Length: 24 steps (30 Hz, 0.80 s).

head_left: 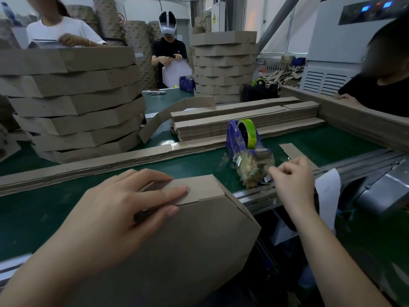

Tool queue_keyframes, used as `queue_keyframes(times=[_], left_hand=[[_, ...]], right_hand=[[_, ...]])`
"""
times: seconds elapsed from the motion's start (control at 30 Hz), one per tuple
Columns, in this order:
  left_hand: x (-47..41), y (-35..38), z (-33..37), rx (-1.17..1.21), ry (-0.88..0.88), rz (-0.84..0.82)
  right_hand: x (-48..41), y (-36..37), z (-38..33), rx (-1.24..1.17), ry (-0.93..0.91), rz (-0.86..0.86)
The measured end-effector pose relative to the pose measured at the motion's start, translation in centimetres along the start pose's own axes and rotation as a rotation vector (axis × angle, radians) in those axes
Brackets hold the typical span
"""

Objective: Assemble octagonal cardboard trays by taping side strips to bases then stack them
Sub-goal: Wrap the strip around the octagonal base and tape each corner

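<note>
Presses side strip (199, 187) onto base (188, 251) under spread left hand (124, 209); pinches tape end (270, 170) with right hand (290, 176), dispenser (245, 138) just beyond. Risks strip springing open if press eases, tape folding onto itself.

Head view, forward-down, close over table (55, 209).

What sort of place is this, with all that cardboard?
Probably a packaging workshop or small factory: tall stacks of cardboard trays, bundles of flat cardboard strips and a tape dispenser on a green belt, with several people assembling by hand.
</note>
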State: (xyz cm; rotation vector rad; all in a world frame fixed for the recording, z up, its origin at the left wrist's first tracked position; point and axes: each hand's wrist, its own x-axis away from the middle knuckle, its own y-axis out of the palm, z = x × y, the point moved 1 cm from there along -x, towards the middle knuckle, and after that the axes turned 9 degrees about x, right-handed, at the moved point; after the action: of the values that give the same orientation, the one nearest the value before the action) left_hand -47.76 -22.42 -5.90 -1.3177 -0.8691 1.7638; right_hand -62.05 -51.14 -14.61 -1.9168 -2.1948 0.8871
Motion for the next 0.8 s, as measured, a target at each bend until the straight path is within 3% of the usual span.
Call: queue_keyframes(times=[0.1,0.27,0.37,0.57,0.67,0.8], left_hand=[[0.0,0.1,-0.2,0.030,-0.013,0.014],[-0.4,0.1,-0.5,0.092,-0.033,0.031],[-0.4,0.1,-0.6,0.089,-0.045,0.060],[-0.3,-0.3,-0.5,0.106,-0.047,0.055],[-0.1,-0.5,-0.5,0.119,-0.051,0.040],[-0.1,-0.5,-0.4,0.147,-0.064,0.028]], right_hand=[[1.3,-0.8,-0.4,0.047,-0.030,0.081],[7.0,-1.4,-6.0,-0.426,-0.278,0.013],[11.6,-1.2,-8.6,-0.578,-0.357,-0.092],[15.6,1.2,-10.9,-0.863,0.034,-0.488],[15.7,2.1,-11.2,-0.932,0.246,-0.522],[15.7,2.3,-11.4,-0.911,0.295,-0.510]])
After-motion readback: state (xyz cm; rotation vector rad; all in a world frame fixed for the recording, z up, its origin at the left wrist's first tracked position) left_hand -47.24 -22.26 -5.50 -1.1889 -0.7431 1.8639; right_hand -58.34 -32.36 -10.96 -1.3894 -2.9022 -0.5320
